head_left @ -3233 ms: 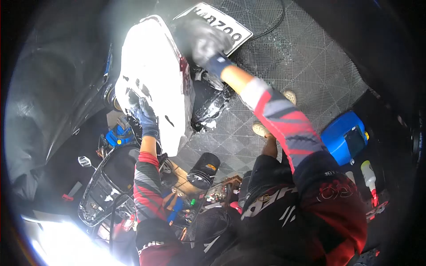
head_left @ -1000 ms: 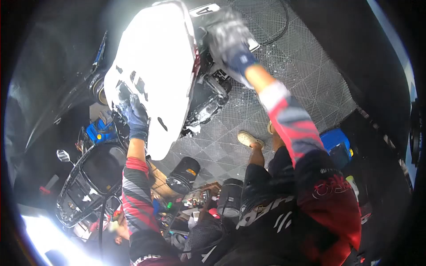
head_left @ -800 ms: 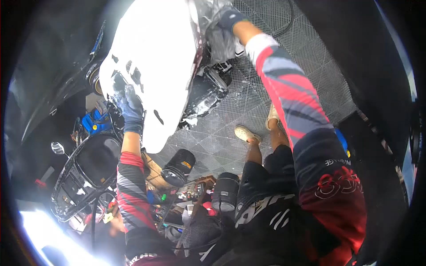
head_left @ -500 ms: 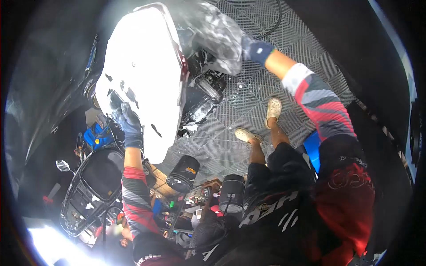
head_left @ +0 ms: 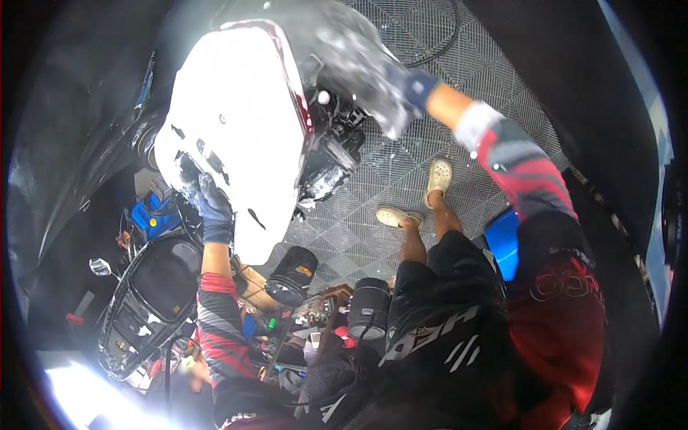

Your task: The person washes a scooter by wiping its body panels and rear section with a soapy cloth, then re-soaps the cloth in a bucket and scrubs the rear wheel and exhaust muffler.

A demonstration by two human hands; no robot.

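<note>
A motorcycle's large body panel point(head_left: 251, 107), thickly covered with bright white foam, fills the upper left. My gloved left hand point(head_left: 209, 204) rests on its lower left side, fingers stretched out on the foam beside dark patches; foam partly hides the fingertips. My gloved right hand point(head_left: 416, 87) is closed on a wet grey cloth point(head_left: 340, 57), which stretches left toward the far side of the panel and is blurred by motion. Beneath the cloth are dark, foam-spotted motorcycle parts point(head_left: 333, 154). White droplets hang in the air nearby.
Grey grid tiles point(head_left: 487, 93) form the floor, crossed by a dark hose point(head_left: 448, 44). Two black buckets point(head_left: 292, 276) stand near cluttered shelves point(head_left: 301, 326). A dark scooter point(head_left: 154, 301) and a blue bag point(head_left: 152, 216) are at left. Dark curtain-like sheets hang on both sides.
The cloth has swung, its lower edge now farther right, and droplets fly off. My right hand has shifted slightly; my left hand stays on the foamy panel, which sits a little lower in view.
</note>
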